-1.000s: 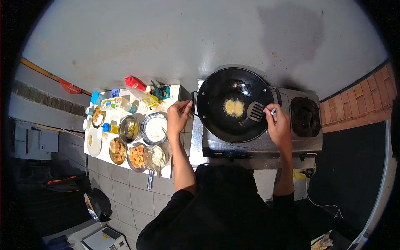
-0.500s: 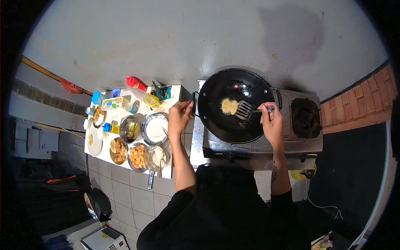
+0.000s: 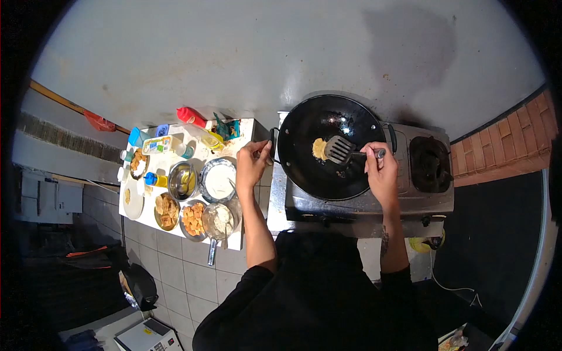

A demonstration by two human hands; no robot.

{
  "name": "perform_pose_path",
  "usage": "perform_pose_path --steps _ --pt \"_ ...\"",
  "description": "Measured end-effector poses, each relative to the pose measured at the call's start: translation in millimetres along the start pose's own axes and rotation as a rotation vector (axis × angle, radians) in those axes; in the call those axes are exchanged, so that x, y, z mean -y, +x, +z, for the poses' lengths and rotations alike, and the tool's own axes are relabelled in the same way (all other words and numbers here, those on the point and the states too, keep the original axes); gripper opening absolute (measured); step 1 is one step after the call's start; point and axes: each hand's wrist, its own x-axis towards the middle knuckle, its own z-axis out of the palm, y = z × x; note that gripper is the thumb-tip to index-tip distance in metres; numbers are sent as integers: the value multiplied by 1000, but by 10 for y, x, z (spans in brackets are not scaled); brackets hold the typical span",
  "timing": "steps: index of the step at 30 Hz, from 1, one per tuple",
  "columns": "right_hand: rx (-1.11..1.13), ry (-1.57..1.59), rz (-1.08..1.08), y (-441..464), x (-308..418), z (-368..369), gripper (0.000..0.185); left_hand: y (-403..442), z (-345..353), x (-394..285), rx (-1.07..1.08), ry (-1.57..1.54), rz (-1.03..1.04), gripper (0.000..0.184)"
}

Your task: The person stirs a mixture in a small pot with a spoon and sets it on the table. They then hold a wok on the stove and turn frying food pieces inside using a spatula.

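Note:
A black wok [image 3: 304, 180] sits on the gas stove [image 3: 404, 205]. My left hand [image 3: 253, 159] is closed on the wok's left handle, fingers pinched around it. In my right hand [image 3: 379, 169] is the handle of a slotted spatula [image 3: 339, 151], whose blade is inside the wok. A golden piece of frying food [image 3: 319, 149] lies in a little oil near the wok's middle. The blade overlaps the right part of that food and hides it; whether it presses down on it I cannot tell.
Left of the stove, a white table [image 3: 249, 131] bears a bowl of white batter [image 3: 220, 180], a pan of pale mixture [image 3: 222, 219], a plate of orange chunks [image 3: 193, 220], and a red-capped bottle [image 3: 191, 117]. A second burner [image 3: 430, 165] lies right of the wok.
The spatula blade has shifted slightly left and up over the food, covering more of it. My left hand stays on the wok handle.

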Motion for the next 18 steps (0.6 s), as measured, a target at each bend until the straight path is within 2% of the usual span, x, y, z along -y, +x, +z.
perform_pose_path --steps 7,8,18 --pt "10 -37 -72 35 -31 108 8 -3 9 14 -6 41 8 27" --pt "14 -72 -133 42 1 108 8 -6 10 13 -9 38 10 27" --pt "41 -149 -73 57 41 -49 8 3 -4 30 5 44 14 26"
